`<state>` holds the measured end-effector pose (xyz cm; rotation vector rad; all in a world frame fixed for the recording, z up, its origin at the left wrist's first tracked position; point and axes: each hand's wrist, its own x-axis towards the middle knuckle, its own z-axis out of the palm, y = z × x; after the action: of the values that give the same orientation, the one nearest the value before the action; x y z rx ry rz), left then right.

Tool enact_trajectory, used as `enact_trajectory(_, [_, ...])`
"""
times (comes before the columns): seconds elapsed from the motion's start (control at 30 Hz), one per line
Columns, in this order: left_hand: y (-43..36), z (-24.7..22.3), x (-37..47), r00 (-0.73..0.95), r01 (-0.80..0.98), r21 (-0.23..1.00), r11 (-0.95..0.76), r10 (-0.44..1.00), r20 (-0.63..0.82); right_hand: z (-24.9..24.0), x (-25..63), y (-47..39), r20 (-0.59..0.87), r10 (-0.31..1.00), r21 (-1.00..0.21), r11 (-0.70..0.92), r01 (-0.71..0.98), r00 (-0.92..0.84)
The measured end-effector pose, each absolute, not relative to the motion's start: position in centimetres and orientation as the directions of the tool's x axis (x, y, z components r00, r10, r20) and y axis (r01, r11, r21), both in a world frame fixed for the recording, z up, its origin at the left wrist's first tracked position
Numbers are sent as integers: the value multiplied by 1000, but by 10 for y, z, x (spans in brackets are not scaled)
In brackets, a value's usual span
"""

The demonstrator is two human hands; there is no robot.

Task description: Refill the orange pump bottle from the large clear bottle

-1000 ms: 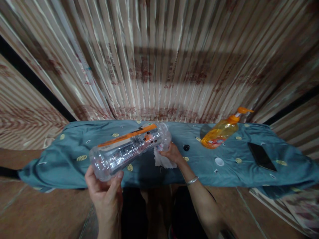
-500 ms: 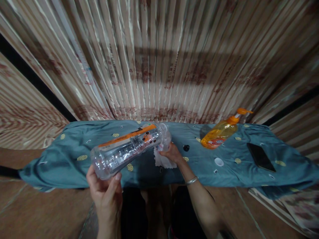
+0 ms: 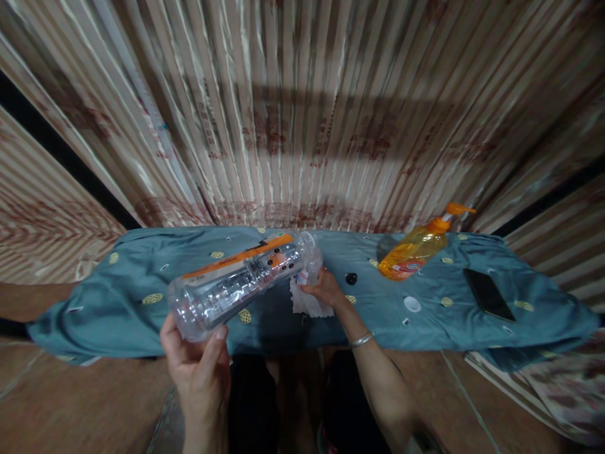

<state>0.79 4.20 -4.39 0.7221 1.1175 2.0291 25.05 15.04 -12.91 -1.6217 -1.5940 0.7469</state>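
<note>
My left hand is wrapped round the base of a large clear plastic bottle with an orange and white label. This bottle is tilted, its neck end up and to the right. There it meets a smaller clear plastic container, which my right hand grips from the right side. Whether the two touch mouth to mouth I cannot tell. Under my right hand lies a white scalloped-edged cloth or tissue. Any liquid inside the large bottle is hard to make out.
A pump bottle of orange liquid stands on the teal patterned cloth to the right. Near it are a small black cap, a white round lid and a dark phone. A striped curtain hangs behind.
The whole view has shifted slightly, so things appear a little further left. Both hands keep their grips, and the large bottle stays at about the same tilt.
</note>
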Motion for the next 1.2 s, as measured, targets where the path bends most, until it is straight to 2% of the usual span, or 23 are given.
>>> enact_trajectory(0.7, [42,-41,11,-604,-281,879,-385,783,150,-131,254,151,52,997,-843,17,538,51])
enact_trajectory(1.2, [45,-41,9,-598,-338,837,-431,785,162,-122,252,148,9,998,-809,-33,587,67])
